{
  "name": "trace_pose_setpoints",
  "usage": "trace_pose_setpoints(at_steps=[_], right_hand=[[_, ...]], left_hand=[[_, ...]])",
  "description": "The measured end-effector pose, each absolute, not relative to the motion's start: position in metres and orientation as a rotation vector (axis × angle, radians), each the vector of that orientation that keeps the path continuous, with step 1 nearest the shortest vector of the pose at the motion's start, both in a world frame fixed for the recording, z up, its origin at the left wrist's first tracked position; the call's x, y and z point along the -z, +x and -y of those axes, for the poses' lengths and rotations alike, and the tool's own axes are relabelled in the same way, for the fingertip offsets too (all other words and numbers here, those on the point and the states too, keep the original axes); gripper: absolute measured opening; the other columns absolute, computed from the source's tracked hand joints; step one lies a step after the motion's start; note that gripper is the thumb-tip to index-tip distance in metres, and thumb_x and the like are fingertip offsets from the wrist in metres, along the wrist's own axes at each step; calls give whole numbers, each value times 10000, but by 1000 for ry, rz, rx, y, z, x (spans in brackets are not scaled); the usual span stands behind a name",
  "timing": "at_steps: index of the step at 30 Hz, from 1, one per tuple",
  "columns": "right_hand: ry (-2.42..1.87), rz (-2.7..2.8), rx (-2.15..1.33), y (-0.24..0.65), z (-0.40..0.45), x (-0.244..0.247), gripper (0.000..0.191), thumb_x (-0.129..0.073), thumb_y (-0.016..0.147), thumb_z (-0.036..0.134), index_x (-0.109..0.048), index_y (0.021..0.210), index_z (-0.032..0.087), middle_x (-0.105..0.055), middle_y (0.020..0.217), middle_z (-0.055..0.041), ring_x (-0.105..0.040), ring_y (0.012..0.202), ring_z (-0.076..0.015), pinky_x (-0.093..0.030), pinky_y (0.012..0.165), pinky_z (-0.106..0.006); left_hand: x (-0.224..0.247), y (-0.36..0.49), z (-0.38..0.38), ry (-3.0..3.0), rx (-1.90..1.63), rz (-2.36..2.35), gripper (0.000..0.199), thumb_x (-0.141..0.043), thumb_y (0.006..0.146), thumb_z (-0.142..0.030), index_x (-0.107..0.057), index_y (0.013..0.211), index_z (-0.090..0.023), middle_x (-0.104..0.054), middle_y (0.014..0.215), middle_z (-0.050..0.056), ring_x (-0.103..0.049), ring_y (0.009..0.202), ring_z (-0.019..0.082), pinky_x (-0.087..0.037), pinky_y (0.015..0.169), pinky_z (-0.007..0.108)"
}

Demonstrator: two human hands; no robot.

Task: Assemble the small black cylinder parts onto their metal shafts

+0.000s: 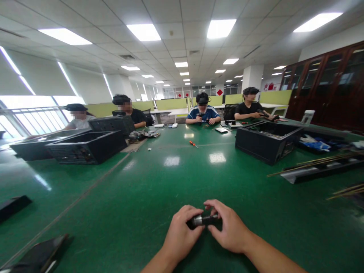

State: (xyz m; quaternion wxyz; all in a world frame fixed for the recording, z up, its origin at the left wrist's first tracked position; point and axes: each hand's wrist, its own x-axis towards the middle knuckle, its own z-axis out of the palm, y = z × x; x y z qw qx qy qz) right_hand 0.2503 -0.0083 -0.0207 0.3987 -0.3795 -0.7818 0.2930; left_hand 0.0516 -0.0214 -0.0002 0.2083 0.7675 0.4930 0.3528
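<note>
A short black cylindrical object with a silver collar (pixel 198 220) is held level just above the green table, between my two hands. My left hand (pixel 183 231) grips its thicker left end, thumb below and fingers above. Around its narrower black right end curl the fingers of my right hand (pixel 229 227), whose thumb and index finger stand apart from each other. Part of each end is covered by my fingers, and I cannot make out exactly what kind of tool it is.
Black computer cases stand at right (pixel 256 146) and left (pixel 85 148). An orange screwdriver (pixel 193 143) lies ahead. Thin brass-coloured rods (pixel 315 162) rest on a metal strip at right. A dark flat panel (pixel 38 254) lies near left. Several people sit across the table.
</note>
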Motion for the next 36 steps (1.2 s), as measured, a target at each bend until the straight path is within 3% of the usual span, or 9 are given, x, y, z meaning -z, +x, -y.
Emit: trace_pose_setpoints(at_steps=[6, 16, 26, 36], right_hand=[[-1034, 1944, -773, 248, 4, 21, 590, -639, 663, 95, -508, 1218, 246, -624, 1049, -13, -594, 874, -162, -471, 839, -300], [-1016, 1982, -796, 246, 6, 13, 258, -638, 707, 109, -597, 941, 210, -602, 940, -5, -565, 845, -161, -439, 780, -275], [-1044, 1976, -800, 244, 5, 15, 277, -630, 705, 99, -621, 958, 211, -624, 921, -17, -580, 843, -180, -443, 774, -285], [-1022, 1982, -795, 243, 5, 17, 195, -644, 710, 89, -632, 869, 201, -634, 912, -12, -590, 848, -171, -446, 770, -278]], left_hand=[[2, 48, 15, 2126, -992, -1355, 353, -680, 725, -73, -715, 1026, -255, -683, 970, 28, -644, 926, 186, -491, 836, 303], [1, 48, 18, 2129, -958, -1356, 308, -664, 758, -107, -732, 1010, -271, -684, 931, 31, -639, 906, 187, -491, 830, 302], [0, 51, 21, 2093, -983, -1366, 349, -681, 706, -83, -742, 978, -292, -684, 923, 13, -636, 902, 186, -473, 830, 291], [2, 52, 20, 2103, -951, -1413, 295, -682, 674, -66, -714, 908, -243, -665, 892, 13, -615, 882, 185, -448, 802, 288]])
